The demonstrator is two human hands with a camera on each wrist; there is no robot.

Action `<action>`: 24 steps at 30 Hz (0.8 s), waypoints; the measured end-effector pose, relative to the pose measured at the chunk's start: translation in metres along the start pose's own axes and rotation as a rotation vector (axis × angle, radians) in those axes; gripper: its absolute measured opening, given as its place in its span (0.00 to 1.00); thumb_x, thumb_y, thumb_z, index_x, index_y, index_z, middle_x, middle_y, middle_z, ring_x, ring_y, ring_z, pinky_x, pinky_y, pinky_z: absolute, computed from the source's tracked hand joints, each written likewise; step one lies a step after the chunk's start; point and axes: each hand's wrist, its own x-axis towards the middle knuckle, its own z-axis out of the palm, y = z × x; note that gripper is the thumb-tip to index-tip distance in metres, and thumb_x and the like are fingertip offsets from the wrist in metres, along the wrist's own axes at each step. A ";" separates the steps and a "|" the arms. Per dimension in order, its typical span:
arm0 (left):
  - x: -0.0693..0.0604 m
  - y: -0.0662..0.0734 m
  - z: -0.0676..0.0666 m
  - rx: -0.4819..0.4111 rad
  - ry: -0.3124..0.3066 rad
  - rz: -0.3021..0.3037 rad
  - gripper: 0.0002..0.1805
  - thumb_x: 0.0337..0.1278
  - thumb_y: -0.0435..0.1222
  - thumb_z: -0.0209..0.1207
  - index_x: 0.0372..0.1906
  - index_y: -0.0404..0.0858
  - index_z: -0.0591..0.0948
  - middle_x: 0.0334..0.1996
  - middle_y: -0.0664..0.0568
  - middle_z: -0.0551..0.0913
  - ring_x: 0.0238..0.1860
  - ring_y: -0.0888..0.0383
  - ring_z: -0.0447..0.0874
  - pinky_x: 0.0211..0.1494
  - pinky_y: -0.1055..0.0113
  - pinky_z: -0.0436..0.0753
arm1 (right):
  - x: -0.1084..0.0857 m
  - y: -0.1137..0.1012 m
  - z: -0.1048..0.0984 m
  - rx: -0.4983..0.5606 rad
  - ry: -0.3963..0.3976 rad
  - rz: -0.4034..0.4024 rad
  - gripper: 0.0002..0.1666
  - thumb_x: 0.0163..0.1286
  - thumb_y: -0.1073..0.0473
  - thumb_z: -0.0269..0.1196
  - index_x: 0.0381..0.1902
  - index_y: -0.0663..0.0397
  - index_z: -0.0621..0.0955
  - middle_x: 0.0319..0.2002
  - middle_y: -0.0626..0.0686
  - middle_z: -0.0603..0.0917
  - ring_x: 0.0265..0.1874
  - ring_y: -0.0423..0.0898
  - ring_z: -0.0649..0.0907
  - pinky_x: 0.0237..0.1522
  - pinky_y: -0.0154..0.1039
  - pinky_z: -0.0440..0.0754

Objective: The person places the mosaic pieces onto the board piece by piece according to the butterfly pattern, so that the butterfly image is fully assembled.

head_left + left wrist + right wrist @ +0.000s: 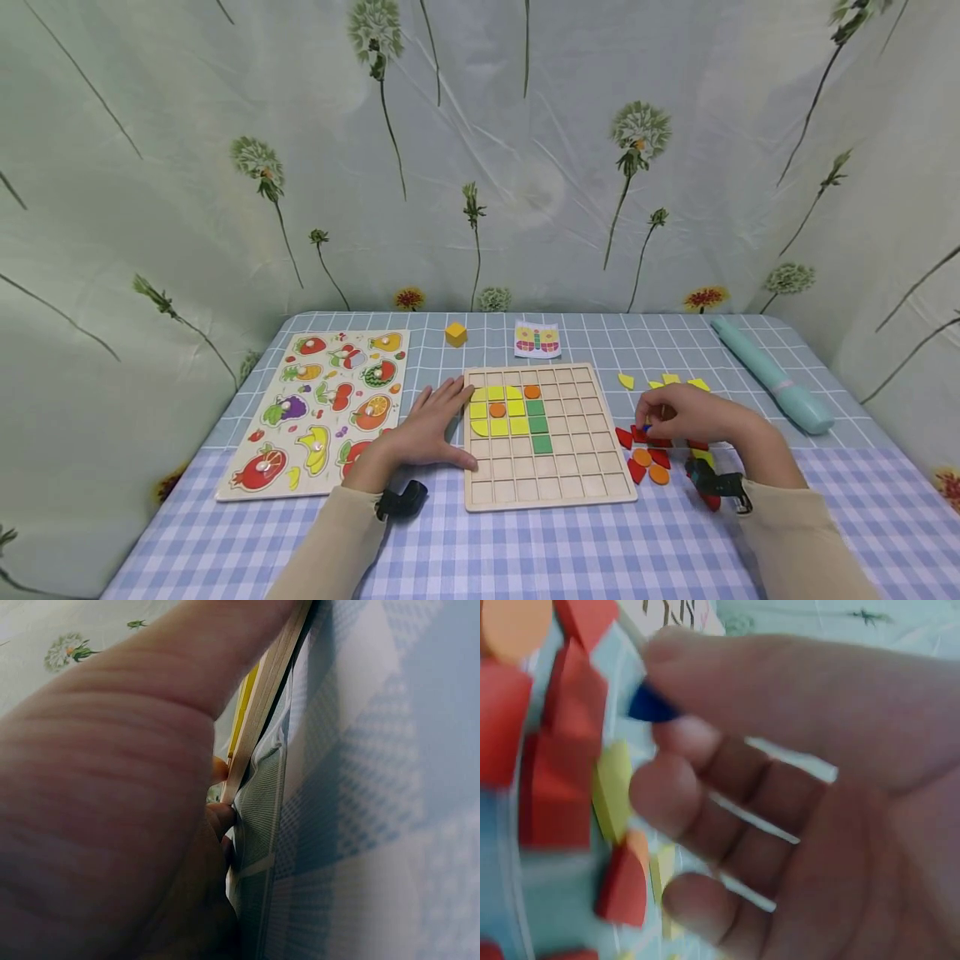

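My left hand (429,429) lies with spread fingers along the left edge of a wooden grid board (572,467), thumb and fingertips touching its rim. Yellow pieces (495,427), two orange discs (532,392) and green squares (538,424) sit in the board's cells. To the right of the board, my right hand (701,414) is over a scatter of loose pieces. Between its thumb and index finger it pinches a small blue piece (651,703), whose full shape is hidden. Red pieces (562,791) and yellow pieces (613,791) lie close beneath that hand.
A fruit peg puzzle (318,417) lies at the left. Behind the board are a yellow block (455,335) and a butterfly pattern card (537,340). A teal cylindrical case (772,375) lies at the back right. Loose orange discs (658,474) are near the board's right edge.
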 end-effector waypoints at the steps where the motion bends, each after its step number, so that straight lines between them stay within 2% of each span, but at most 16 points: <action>1: 0.000 0.000 0.000 0.001 0.002 0.000 0.65 0.40 0.61 0.74 0.80 0.42 0.52 0.82 0.47 0.45 0.83 0.47 0.38 0.83 0.43 0.36 | 0.002 -0.002 0.001 -0.004 0.018 -0.031 0.03 0.66 0.61 0.66 0.36 0.47 0.83 0.27 0.44 0.77 0.28 0.40 0.75 0.29 0.31 0.75; 5: 0.000 0.000 0.000 0.003 0.005 0.001 0.66 0.39 0.61 0.74 0.80 0.42 0.52 0.82 0.47 0.46 0.83 0.47 0.38 0.83 0.43 0.36 | 0.011 -0.016 0.010 0.003 0.062 -0.081 0.03 0.68 0.59 0.65 0.37 0.44 0.85 0.35 0.44 0.82 0.35 0.41 0.77 0.36 0.32 0.78; 9: 0.000 0.001 0.000 0.004 -0.001 -0.003 0.66 0.39 0.61 0.74 0.81 0.42 0.52 0.82 0.48 0.45 0.83 0.48 0.37 0.83 0.43 0.35 | 0.022 -0.029 0.022 -0.003 0.084 -0.120 0.05 0.69 0.61 0.65 0.38 0.43 0.85 0.37 0.44 0.82 0.36 0.41 0.77 0.37 0.31 0.79; 13: 0.000 0.000 0.000 0.003 -0.002 -0.004 0.65 0.40 0.61 0.73 0.81 0.43 0.52 0.82 0.48 0.45 0.83 0.48 0.37 0.83 0.44 0.35 | 0.032 -0.040 0.035 0.021 0.068 -0.172 0.06 0.68 0.63 0.65 0.39 0.45 0.84 0.35 0.44 0.81 0.35 0.40 0.78 0.38 0.31 0.80; 15: 0.000 0.000 0.000 -0.001 0.001 -0.002 0.65 0.40 0.61 0.74 0.80 0.42 0.52 0.82 0.47 0.45 0.83 0.48 0.37 0.83 0.43 0.35 | 0.037 -0.045 0.043 0.036 0.057 -0.169 0.06 0.67 0.63 0.66 0.38 0.44 0.84 0.33 0.42 0.81 0.35 0.39 0.78 0.39 0.30 0.80; 20: -0.001 0.002 -0.001 -0.012 0.000 -0.003 0.65 0.40 0.61 0.74 0.80 0.42 0.53 0.82 0.46 0.46 0.83 0.47 0.37 0.83 0.43 0.36 | 0.046 -0.057 0.060 0.050 0.062 -0.198 0.06 0.66 0.62 0.68 0.34 0.44 0.83 0.31 0.40 0.81 0.33 0.37 0.77 0.38 0.29 0.79; 24: -0.002 0.002 -0.002 -0.011 -0.002 -0.002 0.65 0.39 0.61 0.74 0.80 0.42 0.53 0.82 0.46 0.46 0.83 0.47 0.37 0.83 0.43 0.35 | 0.049 -0.064 0.068 0.043 0.070 -0.252 0.07 0.64 0.64 0.69 0.33 0.45 0.83 0.30 0.40 0.81 0.31 0.35 0.77 0.36 0.29 0.79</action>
